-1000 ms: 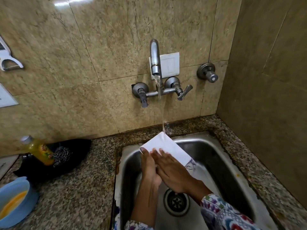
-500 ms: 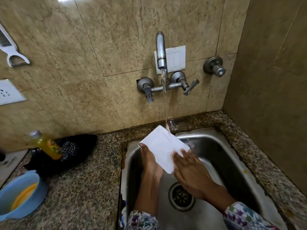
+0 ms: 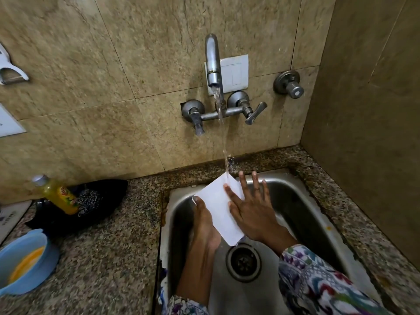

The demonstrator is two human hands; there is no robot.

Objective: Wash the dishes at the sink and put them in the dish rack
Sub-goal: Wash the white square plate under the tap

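Fingers of the right hand (image 3: 252, 214) are spread and straight, laid flat against the face of the white square plate (image 3: 219, 209); they press and rub, they do not clasp. The left hand (image 3: 204, 226) holds the plate from beneath, thumb on its left edge; the remaining left fingers are hidden behind the plate, so their curl cannot be confirmed.

The plate is tilted over the steel sink (image 3: 302, 201), above the drain (image 3: 243, 261), its upper corner directly under the running stream from the faucet (image 3: 213, 64). No dish rack is in view.

Judged stage: rinsing, not yet ready for racking.

Risks noted:
- Grip depends on one hand and a wet, smooth plate. If any soap film is present, the plate could slide from the thumb and strike the steel basin or the drain rim, chipping a corner.
- The stream meets only the top corner; the lower part may stay unrinsed unless the plate is turned.
- Water deflecting off the tilted face could splash onto the granite surface (image 3: 118, 258) and the patterned sleeve (image 3: 318, 285).
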